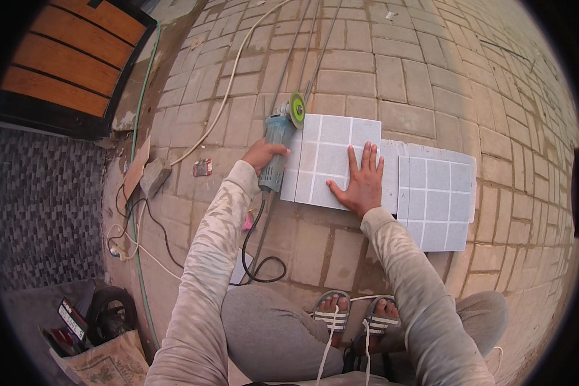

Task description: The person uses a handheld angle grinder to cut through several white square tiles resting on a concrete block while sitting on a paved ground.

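Grinder [275, 168] left of first tile [325, 154]; second tile [436, 201] right of it, apparently on slab [390, 168]; brick [154, 177] left of grinder.

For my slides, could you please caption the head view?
Left hand grips an angle grinder; right hand lies flat on a gridded tile.

left grip [265, 156] around angle grinder [278, 140] | right grip [365, 185] spread flat on gridded tile [328, 151] | brick paving [347, 61] around

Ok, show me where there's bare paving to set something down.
Bare paving lies beyond the tile under the right hand, and right of the slab beneath the other tile. The far left, past the grinder in the left hand, is crowded: grey block, cardboard, tangled cables.
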{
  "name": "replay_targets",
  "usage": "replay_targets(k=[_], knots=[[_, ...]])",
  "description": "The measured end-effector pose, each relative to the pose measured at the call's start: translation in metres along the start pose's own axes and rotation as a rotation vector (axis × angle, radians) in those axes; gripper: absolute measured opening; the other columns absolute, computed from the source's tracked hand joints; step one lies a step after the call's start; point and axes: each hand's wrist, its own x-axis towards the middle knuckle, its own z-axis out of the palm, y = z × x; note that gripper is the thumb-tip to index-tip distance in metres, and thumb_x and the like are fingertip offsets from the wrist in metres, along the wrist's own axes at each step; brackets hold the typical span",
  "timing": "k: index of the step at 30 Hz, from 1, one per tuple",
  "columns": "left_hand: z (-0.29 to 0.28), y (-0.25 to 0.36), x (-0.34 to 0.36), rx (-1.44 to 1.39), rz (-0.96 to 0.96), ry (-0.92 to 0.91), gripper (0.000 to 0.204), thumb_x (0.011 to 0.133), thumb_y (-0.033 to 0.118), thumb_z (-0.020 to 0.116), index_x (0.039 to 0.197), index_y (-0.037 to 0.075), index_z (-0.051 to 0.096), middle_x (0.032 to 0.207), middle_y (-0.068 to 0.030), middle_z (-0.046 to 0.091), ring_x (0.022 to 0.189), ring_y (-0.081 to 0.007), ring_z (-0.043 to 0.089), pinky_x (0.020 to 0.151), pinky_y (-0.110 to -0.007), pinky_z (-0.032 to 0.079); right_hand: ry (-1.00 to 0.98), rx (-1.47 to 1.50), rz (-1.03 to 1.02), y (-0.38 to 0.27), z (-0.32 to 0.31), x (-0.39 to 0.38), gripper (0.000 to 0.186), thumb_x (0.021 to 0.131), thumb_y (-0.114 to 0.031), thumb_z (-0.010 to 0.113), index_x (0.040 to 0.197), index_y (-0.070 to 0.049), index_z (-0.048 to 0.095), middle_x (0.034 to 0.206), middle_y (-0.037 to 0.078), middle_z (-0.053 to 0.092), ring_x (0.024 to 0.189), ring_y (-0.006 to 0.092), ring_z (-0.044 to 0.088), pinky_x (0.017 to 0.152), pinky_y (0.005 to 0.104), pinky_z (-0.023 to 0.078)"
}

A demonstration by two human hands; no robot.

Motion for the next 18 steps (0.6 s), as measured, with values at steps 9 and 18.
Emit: replay_targets(k=[9,18], knots=[[-0.0033,-0.0017,-0.003,0.026,0.0,-0.012,0.037,0.079,0.013,0.076,0.11,0.002,0.059,0.092,-0.0117,0.067,0.07,-0.0253,0.07,0.064,-0.04,0.06,-0.013,-0.003,0.006,-0.0004,0.0002,0.0001,0.103,0.08,-0.063,0.07,0.159,-0.005,0.036,0.164,0.037,0.019,0.156,0.0497,0.013,0.123,0.064,0.011],[-0.0046,-0.005,-0.0036,-0.002,-0.01,-0.016,0.039,0.079,0.011,0.076,0.112,0.001,0.058,0.094,-0.0119,0.067,0.071,-0.0251,0.07,0.066,-0.039,0.061,-0.021,-0.01,0.007,0.0001,0.0014,0.0001,0.103,0.081,-0.063,0.069,0.16,-0.005,0.035,0.165,0.037,0.018,0.156,0.0494,0.012,0.123,0.0637,0.01]])
